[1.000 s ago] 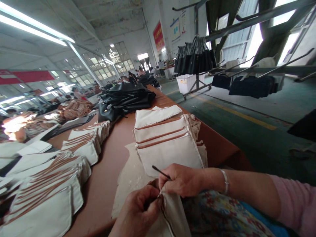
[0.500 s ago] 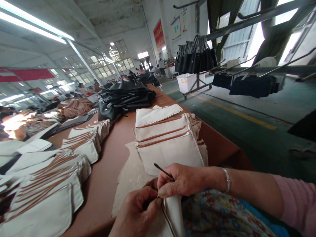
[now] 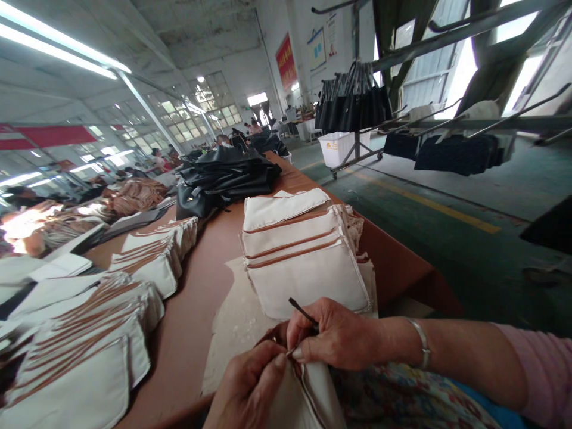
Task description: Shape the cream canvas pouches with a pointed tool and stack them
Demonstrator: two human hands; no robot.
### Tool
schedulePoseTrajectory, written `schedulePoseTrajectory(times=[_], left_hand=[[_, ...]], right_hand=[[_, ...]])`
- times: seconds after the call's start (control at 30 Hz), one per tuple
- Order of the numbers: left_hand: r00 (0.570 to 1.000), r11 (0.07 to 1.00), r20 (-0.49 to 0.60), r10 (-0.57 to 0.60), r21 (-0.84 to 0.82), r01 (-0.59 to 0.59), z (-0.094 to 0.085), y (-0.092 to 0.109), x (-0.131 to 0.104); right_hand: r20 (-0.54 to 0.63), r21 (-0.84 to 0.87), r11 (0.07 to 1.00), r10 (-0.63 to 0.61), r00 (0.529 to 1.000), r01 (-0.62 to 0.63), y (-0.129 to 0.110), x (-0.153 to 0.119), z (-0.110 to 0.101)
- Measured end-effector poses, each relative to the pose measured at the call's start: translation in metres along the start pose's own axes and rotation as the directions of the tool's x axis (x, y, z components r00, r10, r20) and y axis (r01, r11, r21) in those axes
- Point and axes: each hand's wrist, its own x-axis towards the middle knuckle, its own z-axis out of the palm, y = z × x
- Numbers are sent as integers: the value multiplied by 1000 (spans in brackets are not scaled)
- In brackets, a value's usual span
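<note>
My left hand (image 3: 252, 378) pinches the top end of a cream zippered pouch (image 3: 315, 396) at the table's near edge. The pouch has a dark zip or slit down its middle and brown trim. At the same end, my right hand (image 3: 335, 336) has its thumb and forefinger closed, with a thin dark tool (image 3: 302, 313) gripped in it; the tool's upper end sticks out to the upper left. Its lower tip is hidden between the fingers, which nearly touch those of my left hand. Just beyond lies a stack of cream pouches (image 3: 308, 277) with brown edging.
More cream pouches (image 3: 80, 381) lie fanned out in rows at the left on the brown table (image 3: 187, 333). Black leather bags (image 3: 227, 176) are heaped farther back. At right, a metal rack (image 3: 357, 143) carries black bags, near a white bin (image 3: 337, 149). Paper lies under the near stack.
My right hand and the dark tool have shifted slightly right and down, still at the pouch's end. More of the pouch shows between my hands.
</note>
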Motion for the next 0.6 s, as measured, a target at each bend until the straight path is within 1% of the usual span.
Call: schedulePoseTrajectory(times=[0.07, 0.13, 0.17, 0.2, 0.27, 0.37, 0.43, 0.5, 0.53, 0.57, 0.6], left_hand=[[996, 991, -51, -72, -120, 65, -1, 5, 2], [988, 967, -87, -124, -234, 101, 0, 7, 5], [986, 949, -75, -147, -291, 120, 1, 6, 6], [984, 926, -40, -172, -349, 147, 3, 4, 7], [972, 863, 69, -223, -450, 230, 7, -4, 8], [927, 754, 218, -305, -540, 375, 14, -22, 8], [903, 713, 255, -345, -555, 429, 16, -35, 8], [904, 729, 258, -340, -535, 426, 16, -43, 9], [915, 757, 253, -315, -515, 402, 15, -45, 10], [929, 790, 247, -275, -492, 365, 14, -45, 10], [942, 822, 245, -229, -469, 322, 12, -45, 10]], right_hand=[[-21, -57, 990, -129, 991, 128, 5, -2, 1], [-15, -156, 942, -304, 952, 298, 9, -4, 1], [-2, -212, 901, -387, 922, 378, 10, -5, 1], [22, -269, 853, -460, 888, 448, 11, -6, 0], [92, -366, 751, -559, 824, 550, 13, -7, -3], [211, -461, 596, -646, 734, 657, 14, -8, -7], [274, -515, 500, -673, 687, 696, 16, -7, -10], [325, -563, 420, -680, 658, 712, 18, -7, -13], [347, -573, 394, -677, 649, 718, 19, -7, -14], [359, -568, 388, -677, 643, 726, 20, -7, -14], [354, -547, 412, -675, 647, 729, 20, -8, -15]])
